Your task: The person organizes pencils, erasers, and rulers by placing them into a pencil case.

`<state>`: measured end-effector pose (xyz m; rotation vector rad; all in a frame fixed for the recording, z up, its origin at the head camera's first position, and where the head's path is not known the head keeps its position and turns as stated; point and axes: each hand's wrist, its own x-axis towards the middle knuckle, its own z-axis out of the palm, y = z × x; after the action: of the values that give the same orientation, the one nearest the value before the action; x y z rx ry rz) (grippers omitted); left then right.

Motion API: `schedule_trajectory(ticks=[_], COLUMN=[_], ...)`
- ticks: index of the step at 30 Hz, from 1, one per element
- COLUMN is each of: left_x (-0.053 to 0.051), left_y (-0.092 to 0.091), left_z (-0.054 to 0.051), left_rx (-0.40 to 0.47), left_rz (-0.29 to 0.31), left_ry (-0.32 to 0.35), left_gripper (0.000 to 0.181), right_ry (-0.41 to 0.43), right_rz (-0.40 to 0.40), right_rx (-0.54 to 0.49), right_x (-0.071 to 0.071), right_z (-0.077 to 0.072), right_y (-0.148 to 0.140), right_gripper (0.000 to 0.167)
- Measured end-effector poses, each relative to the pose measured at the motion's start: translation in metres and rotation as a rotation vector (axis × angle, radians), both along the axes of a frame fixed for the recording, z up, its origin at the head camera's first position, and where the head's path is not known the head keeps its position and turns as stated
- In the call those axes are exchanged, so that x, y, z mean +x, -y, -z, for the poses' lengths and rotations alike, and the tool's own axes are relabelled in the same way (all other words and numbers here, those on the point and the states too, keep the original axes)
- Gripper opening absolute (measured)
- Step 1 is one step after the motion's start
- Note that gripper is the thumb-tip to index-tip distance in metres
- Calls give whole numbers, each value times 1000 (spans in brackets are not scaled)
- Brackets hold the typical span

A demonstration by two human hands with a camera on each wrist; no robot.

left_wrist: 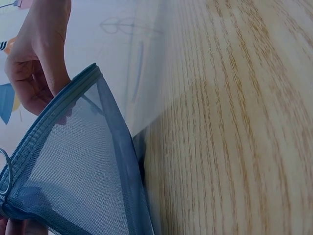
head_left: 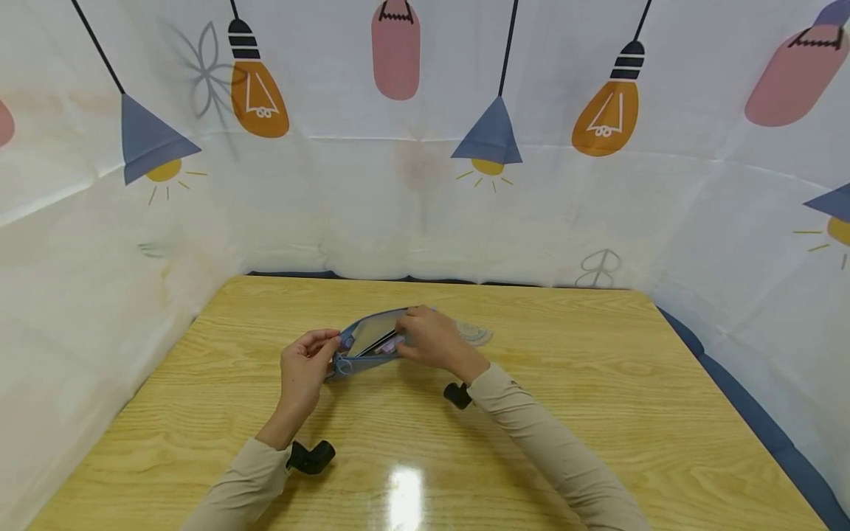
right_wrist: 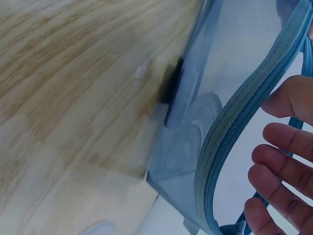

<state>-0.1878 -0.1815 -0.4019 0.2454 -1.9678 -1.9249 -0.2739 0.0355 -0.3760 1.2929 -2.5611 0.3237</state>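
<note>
A blue mesh zip pouch (head_left: pixel 365 363) is held up off its side with its mouth unzipped. My left hand (head_left: pixel 302 372) pinches its left end near the ring-shaped zipper pull (left_wrist: pixel 6 171). My right hand (head_left: pixel 434 341) is at the right part of the mouth. In the right wrist view, the right hand's fingers (right_wrist: pixel 276 156) are spread and slightly bent at the opening, the thumb by the zipper edge, with nothing seen between them. Inside the pouch lie a dark slim item (head_left: pixel 380 342) and a purple item (head_left: pixel 392 344). A clear protractor (head_left: pixel 474 333) shows beyond the right hand.
Everything is over a wood-grain table (head_left: pixel 564 413). A white curtain (head_left: pixel 358 199) printed with lamps stands behind and at both sides. Black devices (head_left: pixel 312 457) are worn on both wrists, below the hands.
</note>
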Motion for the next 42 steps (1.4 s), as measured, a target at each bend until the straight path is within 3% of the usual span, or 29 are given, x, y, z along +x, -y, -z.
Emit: schedule_trajectory(ticks=[17,33,42], left_x=[-1,-3,-2], left_y=[1,2,6], left_z=[0,-2,-2], left_rx=[3,51,76], left_rz=[-29,-36,-48], left_ry=[-19,-27,-17], left_gripper=[16,17,17], right_ry=[-126,-226,-224], right_rz=[-54,-92,-120], right_rx=[-108,-136,-172], right_x=[-2,-2,-2], right_z=[-5,-15,-20], right_y=[-14,-23,-30], right_gripper=[17,20,25])
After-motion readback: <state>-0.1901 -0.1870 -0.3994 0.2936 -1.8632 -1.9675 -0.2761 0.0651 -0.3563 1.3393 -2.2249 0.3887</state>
